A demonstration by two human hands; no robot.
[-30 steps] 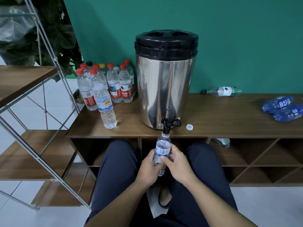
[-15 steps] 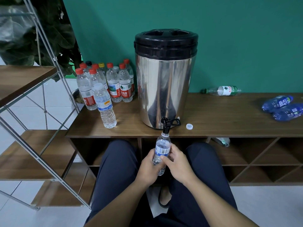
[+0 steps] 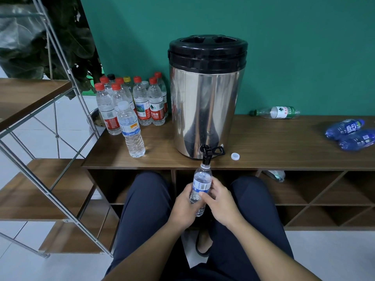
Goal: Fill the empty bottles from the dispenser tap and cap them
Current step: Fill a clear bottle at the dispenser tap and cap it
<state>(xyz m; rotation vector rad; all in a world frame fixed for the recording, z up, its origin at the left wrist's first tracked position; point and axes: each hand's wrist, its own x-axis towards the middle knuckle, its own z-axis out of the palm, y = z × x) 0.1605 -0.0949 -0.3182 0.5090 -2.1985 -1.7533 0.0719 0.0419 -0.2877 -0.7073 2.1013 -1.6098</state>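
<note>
White tile floor (image 3: 324, 252) underfoot, knees drawn up to a wooden counter (image 3: 274, 142). Left hand (image 3: 185, 207) and right hand (image 3: 220, 201), fingers curled tight round a small clear bottle (image 3: 202, 182), uncapped mouth up against the black tap (image 3: 207, 154). Loose white cap (image 3: 235, 156) just right. Behind, steel dispenser (image 3: 206, 98); capped bottles (image 3: 140, 102) clustered left against the green wall (image 3: 304, 47).

One steel dispenser (image 3: 205, 98); left of it ten capped clear bottles (image 3: 140, 102); right, two blue bottles (image 3: 351, 132), one green-capped bottle (image 3: 278, 112), one white cap (image 3: 235, 156).
</note>
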